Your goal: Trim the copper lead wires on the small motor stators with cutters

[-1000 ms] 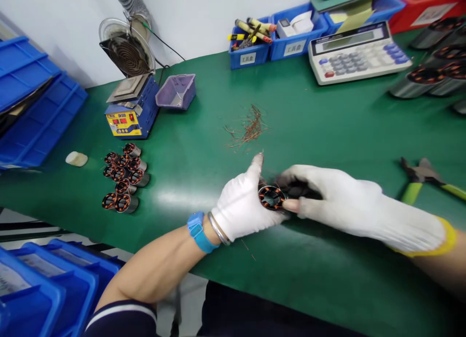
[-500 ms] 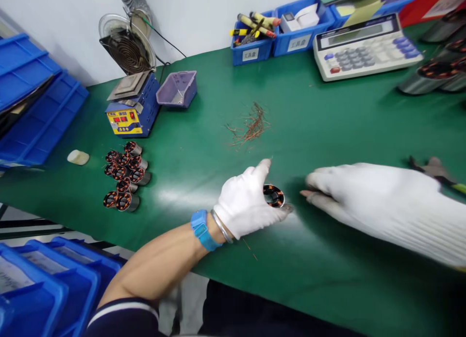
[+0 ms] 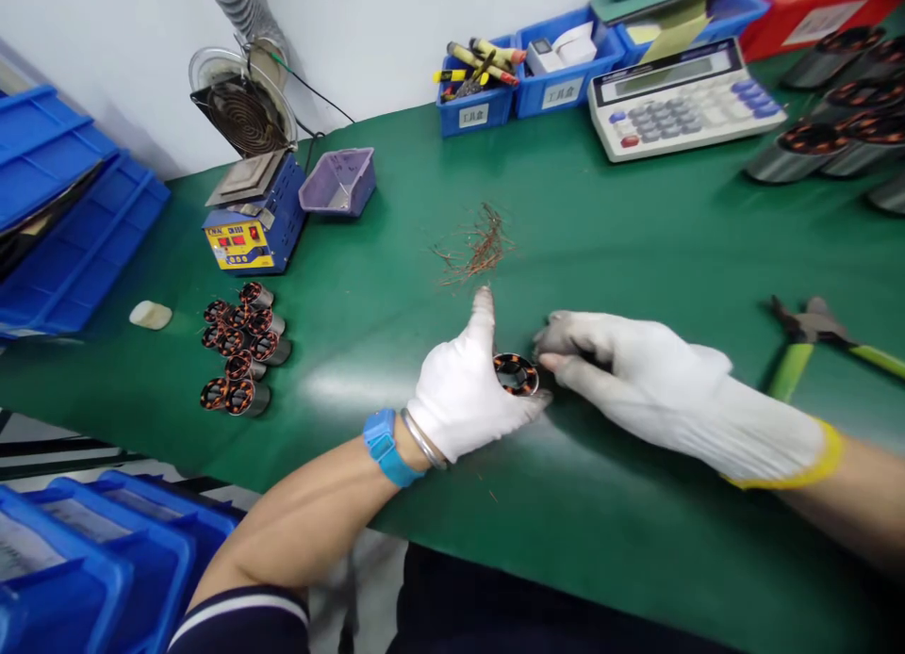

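Observation:
In a white glove, my left hand [image 3: 463, 385] curves around a short metal motor stator [image 3: 524, 383] on the bench. Orange copper windings and a black lining show inside its round opening, which faces up. The left thumb points away from the stator, while the fingers wrap its near side. My right hand [image 3: 600, 362], gloved in white with a yellow cuff, is just right of the stator. Its thumb and fingers are bent together in a pinch; anything between them is hidden. Whether the right fingertips touch the stator is unclear.
Loose copper wire clippings [image 3: 485, 244] lie beyond my hands. Green-handled cutters [image 3: 810, 324] rest at right, near a calculator [image 3: 685, 107] and larger stators [image 3: 792, 155]. At left stand several small stators [image 3: 247, 398], a blue solder pot [image 3: 265, 216] and a purple tray [image 3: 339, 188].
My right hand has moved left, up to the stator, uncovering the cutters. The left hand stays around the stator, with its thumb lifted farther away. The view has shifted slightly.

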`<state>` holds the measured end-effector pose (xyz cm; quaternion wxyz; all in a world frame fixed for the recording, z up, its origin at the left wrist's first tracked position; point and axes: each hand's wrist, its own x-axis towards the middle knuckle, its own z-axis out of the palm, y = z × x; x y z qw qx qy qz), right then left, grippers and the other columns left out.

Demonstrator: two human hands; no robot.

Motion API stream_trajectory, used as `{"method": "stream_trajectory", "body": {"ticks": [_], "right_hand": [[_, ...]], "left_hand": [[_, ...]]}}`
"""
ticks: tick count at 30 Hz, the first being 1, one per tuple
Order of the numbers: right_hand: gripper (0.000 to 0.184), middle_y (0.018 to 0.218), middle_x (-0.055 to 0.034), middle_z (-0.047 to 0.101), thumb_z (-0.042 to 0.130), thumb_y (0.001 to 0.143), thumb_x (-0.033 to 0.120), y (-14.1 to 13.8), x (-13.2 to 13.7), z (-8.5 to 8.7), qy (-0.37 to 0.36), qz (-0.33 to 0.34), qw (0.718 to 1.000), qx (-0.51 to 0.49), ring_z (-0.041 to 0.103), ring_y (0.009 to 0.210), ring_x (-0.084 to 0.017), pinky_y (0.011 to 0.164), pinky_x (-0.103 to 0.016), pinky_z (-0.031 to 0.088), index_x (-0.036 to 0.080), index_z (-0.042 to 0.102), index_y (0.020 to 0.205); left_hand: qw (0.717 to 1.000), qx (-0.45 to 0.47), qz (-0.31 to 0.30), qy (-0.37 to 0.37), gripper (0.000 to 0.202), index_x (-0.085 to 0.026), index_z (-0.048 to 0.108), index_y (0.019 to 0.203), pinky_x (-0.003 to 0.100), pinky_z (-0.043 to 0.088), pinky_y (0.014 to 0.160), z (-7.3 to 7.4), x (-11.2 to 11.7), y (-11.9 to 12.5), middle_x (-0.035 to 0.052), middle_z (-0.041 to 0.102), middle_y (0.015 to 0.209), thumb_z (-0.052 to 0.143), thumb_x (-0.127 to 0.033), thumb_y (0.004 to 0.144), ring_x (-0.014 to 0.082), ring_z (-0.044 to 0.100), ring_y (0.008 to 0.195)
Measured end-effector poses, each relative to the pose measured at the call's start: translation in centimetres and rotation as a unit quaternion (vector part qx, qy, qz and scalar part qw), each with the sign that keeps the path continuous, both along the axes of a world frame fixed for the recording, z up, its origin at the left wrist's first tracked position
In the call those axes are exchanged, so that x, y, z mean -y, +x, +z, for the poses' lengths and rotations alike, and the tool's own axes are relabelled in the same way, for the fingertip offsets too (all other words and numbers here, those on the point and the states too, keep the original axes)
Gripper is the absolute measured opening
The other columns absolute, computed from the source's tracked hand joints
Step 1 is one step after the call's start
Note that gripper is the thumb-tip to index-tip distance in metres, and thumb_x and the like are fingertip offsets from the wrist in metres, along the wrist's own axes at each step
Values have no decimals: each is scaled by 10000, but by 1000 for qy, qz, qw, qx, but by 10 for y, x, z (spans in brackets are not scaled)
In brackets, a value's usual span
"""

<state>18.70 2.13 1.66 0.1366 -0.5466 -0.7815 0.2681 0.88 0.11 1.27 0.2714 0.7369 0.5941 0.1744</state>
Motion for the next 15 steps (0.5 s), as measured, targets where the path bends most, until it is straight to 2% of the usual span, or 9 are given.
{"method": "stream_trajectory", "body": {"ticks": [3, 5, 6, 7, 9, 11, 13, 15], "right_hand": [[298, 967, -75, 705, 390, 845, 382, 10, 5, 6, -3, 28, 998, 48, 656, 893, -246, 751, -394, 516, 223, 635, 789], [309, 929, -82, 697, 371, 857, 375, 13, 4, 10, -17, 29, 994, 104, 653, 840, -250, 710, -400, 516, 224, 633, 795], [325, 941, -94, 696, 362, 867, 379, 14, 4, 10, 1, 17, 991, 136, 654, 818, -258, 685, -407, 515, 221, 641, 817], [349, 1004, -117, 697, 358, 880, 395, 16, 4, 11, 40, 2, 987, 156, 661, 833, -273, 679, -417, 519, 212, 656, 875], [438, 1238, -178, 645, 382, 900, 462, 19, 7, 9, 151, -1, 980, 133, 673, 946, -300, 729, -424, 545, 175, 653, 1090], [614, 1435, -201, 526, 439, 892, 564, 22, 14, 5, 216, 40, 973, 68, 678, 1009, -290, 750, -393, 566, 162, 530, 1347], [703, 1395, -170, 574, 459, 888, 625, 23, 21, -2, 183, 80, 977, 72, 703, 918, -267, 667, -370, 558, 209, 426, 1454], [602, 1182, -115, 695, 418, 920, 611, 21, 24, -9, 123, 89, 980, 131, 706, 816, -265, 628, -378, 524, 249, 497, 1394]], "left_hand": [[1000, 3, -12, 5, 1096, -141, 82, 1595, 413, 579, 807, -1, -2, 0, 86, 719, 1070, 651, -515, 736, 280, 721, 866], [1000, -4, -15, 14, 1036, -168, 169, 1583, 428, 569, 881, -1, -3, -1, 103, 697, 1169, 657, -503, 733, 294, 710, 966], [1000, -9, -14, 17, 1016, -175, 211, 1573, 438, 560, 913, 0, -3, -1, 113, 680, 1210, 664, -511, 728, 307, 696, 1020], [1000, -14, -14, 16, 1025, -175, 240, 1563, 450, 554, 934, 0, -4, -2, 122, 665, 1232, 682, -531, 711, 321, 681, 1061], [1000, -17, -24, 4, 1149, -154, 247, 1559, 483, 546, 956, 4, -5, -6, 147, 636, 1244, 752, -587, 622, 355, 649, 1117], [999, 1, -47, -3, 1305, -117, 221, 1562, 506, 533, 986, 8, -5, -10, 186, 585, 1291, 817, -611, 511, 381, 609, 1184], [996, 32, -80, 19, 1251, -88, 257, 1538, 495, 496, 1056, 11, -4, -14, 219, 519, 1371, 823, -564, 530, 374, 553, 1275], [990, 51, -123, 49, 968, -93, 382, 1464, 464, 479, 1085, 12, -4, -17, 202, 538, 1365, 764, -439, 645, 334, 558, 1276]]}}
